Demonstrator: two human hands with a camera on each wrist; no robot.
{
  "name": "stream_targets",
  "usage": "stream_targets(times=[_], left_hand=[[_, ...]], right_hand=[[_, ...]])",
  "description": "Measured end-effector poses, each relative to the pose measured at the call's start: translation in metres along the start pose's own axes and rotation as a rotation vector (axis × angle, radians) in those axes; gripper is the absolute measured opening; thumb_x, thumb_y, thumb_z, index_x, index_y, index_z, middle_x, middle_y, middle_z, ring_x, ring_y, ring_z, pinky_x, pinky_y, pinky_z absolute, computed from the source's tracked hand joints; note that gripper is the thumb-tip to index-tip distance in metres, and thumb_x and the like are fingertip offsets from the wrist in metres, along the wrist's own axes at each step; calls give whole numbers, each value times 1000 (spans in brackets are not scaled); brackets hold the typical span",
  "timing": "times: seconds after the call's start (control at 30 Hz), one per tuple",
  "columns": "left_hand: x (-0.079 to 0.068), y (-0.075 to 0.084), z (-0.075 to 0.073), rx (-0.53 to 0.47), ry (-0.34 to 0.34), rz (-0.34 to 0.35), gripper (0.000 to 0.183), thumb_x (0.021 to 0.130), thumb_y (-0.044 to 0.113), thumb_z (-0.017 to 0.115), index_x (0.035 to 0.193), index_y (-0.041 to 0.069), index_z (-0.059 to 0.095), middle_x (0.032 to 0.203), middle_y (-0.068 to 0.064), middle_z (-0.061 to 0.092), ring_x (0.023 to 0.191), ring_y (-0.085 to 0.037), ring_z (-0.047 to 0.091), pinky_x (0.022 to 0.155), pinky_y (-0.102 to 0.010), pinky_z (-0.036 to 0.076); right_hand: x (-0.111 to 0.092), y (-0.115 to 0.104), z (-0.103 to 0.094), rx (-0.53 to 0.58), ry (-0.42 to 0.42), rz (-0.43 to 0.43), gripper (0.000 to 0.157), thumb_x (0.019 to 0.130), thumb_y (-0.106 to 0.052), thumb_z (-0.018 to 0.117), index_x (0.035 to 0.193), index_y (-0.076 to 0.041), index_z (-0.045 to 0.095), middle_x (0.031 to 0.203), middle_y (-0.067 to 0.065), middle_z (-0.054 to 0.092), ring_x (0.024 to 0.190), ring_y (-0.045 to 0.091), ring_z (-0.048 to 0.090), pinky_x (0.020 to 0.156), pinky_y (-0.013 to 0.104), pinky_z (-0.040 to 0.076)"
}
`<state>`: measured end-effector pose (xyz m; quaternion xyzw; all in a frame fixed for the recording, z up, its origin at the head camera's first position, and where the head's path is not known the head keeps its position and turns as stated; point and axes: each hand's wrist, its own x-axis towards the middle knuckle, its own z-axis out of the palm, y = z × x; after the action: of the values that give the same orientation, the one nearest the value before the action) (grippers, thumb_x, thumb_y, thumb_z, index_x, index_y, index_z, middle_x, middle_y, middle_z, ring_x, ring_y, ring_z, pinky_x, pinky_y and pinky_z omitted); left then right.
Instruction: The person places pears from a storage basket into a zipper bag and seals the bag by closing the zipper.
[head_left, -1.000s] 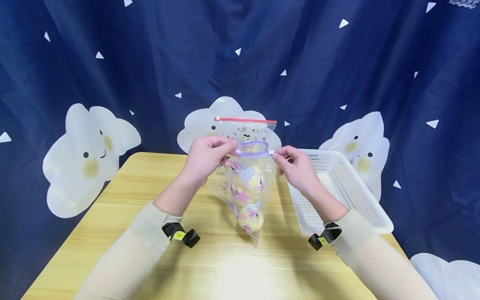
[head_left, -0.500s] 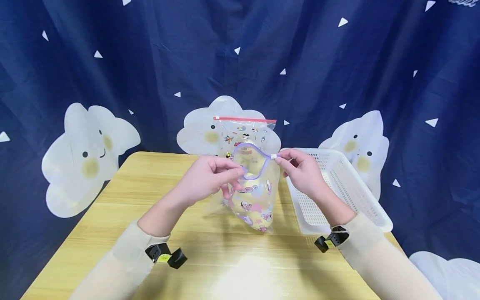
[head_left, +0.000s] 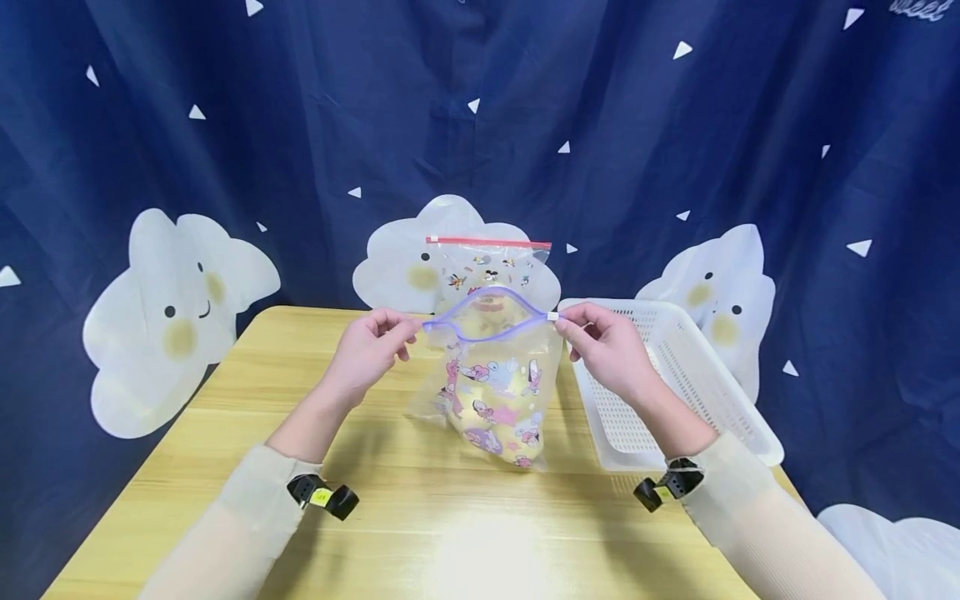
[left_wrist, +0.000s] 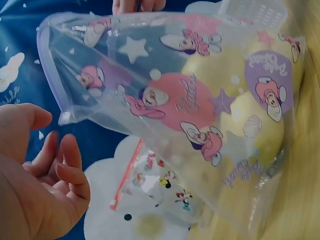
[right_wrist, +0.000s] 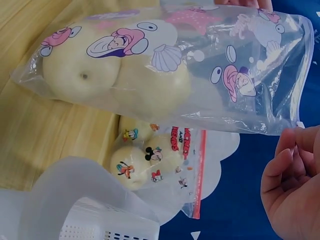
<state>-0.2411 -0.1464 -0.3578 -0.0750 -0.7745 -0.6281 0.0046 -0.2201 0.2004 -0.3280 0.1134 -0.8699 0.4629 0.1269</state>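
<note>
A clear zip bag (head_left: pixel 487 408) with a purple mouth and pink cartoon prints stands upright, mouth spread wide, with pale yellow round fruits (right_wrist: pixel 80 75) low inside. My right hand (head_left: pixel 609 346) pinches the mouth's right corner by the white slider (head_left: pixel 552 316). At the left corner is my left hand (head_left: pixel 367 350); in the left wrist view a gap shows between its thumb and loosely bent fingers (left_wrist: pixel 70 150), with the bag's corner just beyond them. Behind stands a second clear zip bag (right_wrist: pixel 160 160) with a red zip, holding similar fruits.
A white perforated plastic basket (head_left: pixel 761 437) stands at the right of the wooden table (head_left: pixel 300 350). A dark blue curtain (head_left: pixel 300 125) with white clouds hangs behind the table.
My left hand has dropped off the mouth's front, then moved left to its left corner. The mouth has spread from a narrow loop into a wide opening. My right hand stays at the slider.
</note>
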Motion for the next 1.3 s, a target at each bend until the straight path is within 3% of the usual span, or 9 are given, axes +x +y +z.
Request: stream_targets(times=[0.07,0.17,0.27,0.57,0.73,0.87,1.07,1.3], left_hand=[[3,-5,0,-1,-4,4,33,106,28,72,123,0,68,97,2,67,82,-13,66,68,-23,50],[7,-10,1,-8,-70,15,39,106,27,72,134,0,68,100,5,69,86,-12,67,66,-21,49],[10,-14,3,-5,-115,34,36,106,23,72,135,1,71,98,8,73,86,-11,68,66,-21,50],[9,-5,5,3,-55,82,27,105,20,74,124,1,77,91,6,75,80,-10,69,67,-23,51],[7,13,-8,-88,20,172,18,104,16,76,113,0,77,86,8,71,74,-11,66,65,-22,50],[-1,21,-26,-86,16,228,11,105,16,76,108,6,77,86,6,69,75,-14,63,66,-24,49],[-13,13,-44,57,-38,179,22,107,23,74,114,3,74,87,6,71,76,-16,57,68,-26,47],[-10,3,-41,29,-76,192,22,107,21,74,122,6,73,91,7,73,81,-15,62,69,-24,48]], right_hand=[[0,0,0,3,1,7,16,107,-19,74,112,-4,77,76,-2,64,66,11,65,55,26,47],[0,1,0,8,0,12,17,107,-19,73,112,-4,76,76,-4,64,67,15,66,54,27,47],[0,3,0,27,-2,17,17,107,-20,73,112,-4,76,77,-5,65,67,20,68,54,26,47],[0,3,-3,36,-24,34,17,105,-17,75,114,-3,75,86,1,70,70,17,68,57,25,48],[0,3,-19,83,18,20,19,105,-15,75,113,2,74,82,-9,67,68,12,66,59,22,50],[-5,9,-33,135,41,25,19,105,-11,73,113,6,70,80,-13,65,66,9,63,58,21,50],[-14,16,-39,99,-29,64,20,107,-16,72,114,3,70,82,-9,65,70,9,63,54,24,48],[-12,17,-34,179,-71,95,25,107,-17,71,121,4,65,92,-8,70,71,8,65,58,23,51]])
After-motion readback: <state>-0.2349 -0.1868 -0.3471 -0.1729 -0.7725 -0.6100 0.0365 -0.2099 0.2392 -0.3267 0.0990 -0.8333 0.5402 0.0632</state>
